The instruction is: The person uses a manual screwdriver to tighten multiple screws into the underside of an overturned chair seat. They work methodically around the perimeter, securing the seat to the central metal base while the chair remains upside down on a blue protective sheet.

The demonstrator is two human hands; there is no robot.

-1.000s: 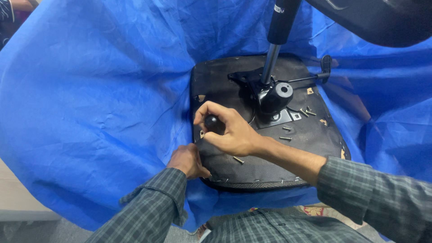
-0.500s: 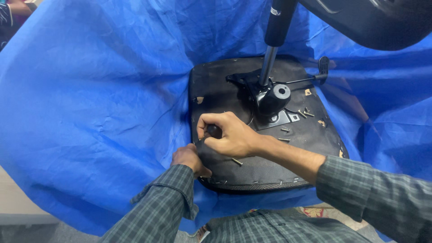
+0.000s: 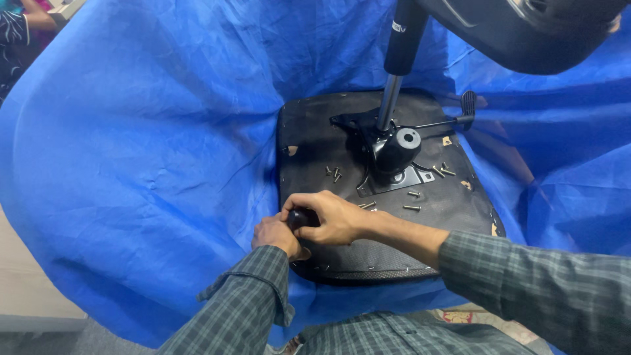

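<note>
Both hands at the upturned chair seat [image 3: 315,151].
Right hand [image 3: 332,217] grips a black knob [image 3: 301,219], left hand [image 3: 276,235] curled beside; loose screws [image 3: 368,205] could get knocked off.

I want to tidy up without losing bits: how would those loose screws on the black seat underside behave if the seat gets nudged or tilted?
The screws look small, round-shanked and lie unattached on the smooth seat underside, so they would probably roll or slide. Several lie close to the edge near the blue cover, so they could drop into its folds.

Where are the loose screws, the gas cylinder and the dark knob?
loose screws [image 3: 412,208], head view, shaft of one on the seat underside.
gas cylinder [image 3: 389,105], head view, its shiny rod.
dark knob [image 3: 300,218], head view, its rounded top under the right hand [image 3: 332,218].
</note>
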